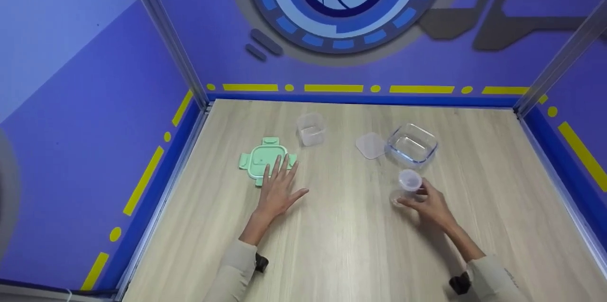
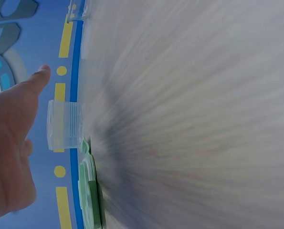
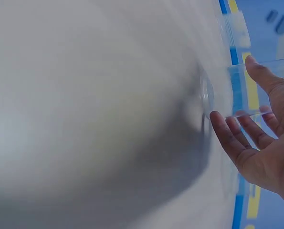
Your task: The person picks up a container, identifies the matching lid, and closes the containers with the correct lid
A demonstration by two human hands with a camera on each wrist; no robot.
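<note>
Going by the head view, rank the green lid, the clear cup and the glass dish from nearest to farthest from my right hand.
1. Clear cup: between the thumb and fingers of your right hand.
2. Glass dish: just beyond the cup, on the right side.
3. Green lid: across the table, on the left.

Left fingers (image 1: 283, 169) straight, spread apart; right fingers (image 3: 228, 138) curved

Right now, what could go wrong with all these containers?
The tall clear cup in the right grip might tip if released carelessly. Moved forward, it could bump the square dish just beyond. The left grip, overlapping the green lid in the head view, might nudge that lid aside.
</note>
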